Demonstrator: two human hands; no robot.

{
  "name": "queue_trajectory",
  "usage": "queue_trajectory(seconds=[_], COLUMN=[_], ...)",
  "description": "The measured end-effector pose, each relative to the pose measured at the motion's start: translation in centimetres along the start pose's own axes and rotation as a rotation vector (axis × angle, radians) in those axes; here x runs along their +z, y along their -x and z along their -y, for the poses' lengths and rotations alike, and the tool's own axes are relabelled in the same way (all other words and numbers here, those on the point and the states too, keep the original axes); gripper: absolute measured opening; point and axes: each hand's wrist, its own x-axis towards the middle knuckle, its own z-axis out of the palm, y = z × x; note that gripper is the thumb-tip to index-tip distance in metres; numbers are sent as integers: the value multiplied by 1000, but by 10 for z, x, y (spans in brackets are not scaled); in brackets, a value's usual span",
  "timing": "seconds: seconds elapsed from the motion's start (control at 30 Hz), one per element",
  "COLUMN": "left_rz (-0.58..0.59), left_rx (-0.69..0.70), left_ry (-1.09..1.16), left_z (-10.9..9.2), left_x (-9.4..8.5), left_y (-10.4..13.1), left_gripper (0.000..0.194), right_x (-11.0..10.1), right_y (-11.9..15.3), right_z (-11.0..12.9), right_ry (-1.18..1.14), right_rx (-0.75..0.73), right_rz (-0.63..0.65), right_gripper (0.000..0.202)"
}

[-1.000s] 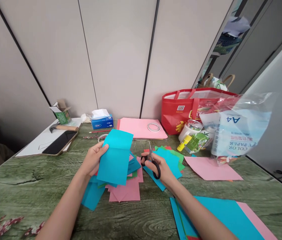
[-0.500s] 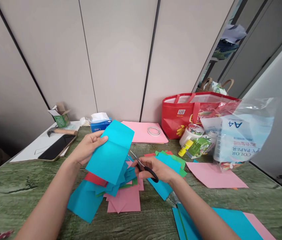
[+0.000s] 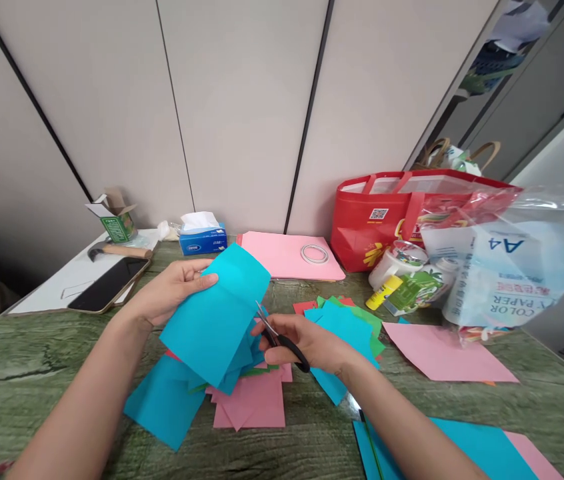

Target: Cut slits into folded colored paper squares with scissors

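Observation:
My left hand (image 3: 179, 291) pinches the upper left edge of a creased blue sheet of paper (image 3: 217, 320), held tilted above the table. In my right hand (image 3: 295, 340) is a pair of black-handled scissors (image 3: 282, 342), fingers in the loops. The blades point up and left, with their tips at the sheet's right edge near the crease. Below the sheet lies a pile of cut paper pieces, with a blue piece (image 3: 167, 403) and pink pieces (image 3: 255, 400) showing. Beyond my right hand spreads another pile of blue, green and red pieces (image 3: 345, 327).
At the back stand a tissue box (image 3: 203, 240), a pink paper stack (image 3: 282, 257) bearing a tape roll (image 3: 315, 253), and a red bag (image 3: 357, 227). A glue stick (image 3: 385, 292) and paper pack (image 3: 502, 280) are right; a phone (image 3: 109, 285) and hammer (image 3: 119, 251) left.
The scissors' tips have come up against the right edge of the blue sheet. The sheet has tilted slightly in my left hand. The camera view has shifted a little.

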Motion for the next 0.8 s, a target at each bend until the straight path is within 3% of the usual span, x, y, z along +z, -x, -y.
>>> queue_trajectory(seconds=[0.2,0.8], left_rz=[39,-25], left_rx=[-23,-15], left_ry=[-19,-47], left_z=[-1,-3], left_x=[2,5], left_y=[1,2], left_gripper=[42,49], right_x=[2,2], right_y=[-1,5], right_z=[0,5], right_ry=[-38,19], right_rx=[16,64], right_rz=[-9,-9], right_gripper=[36,37])
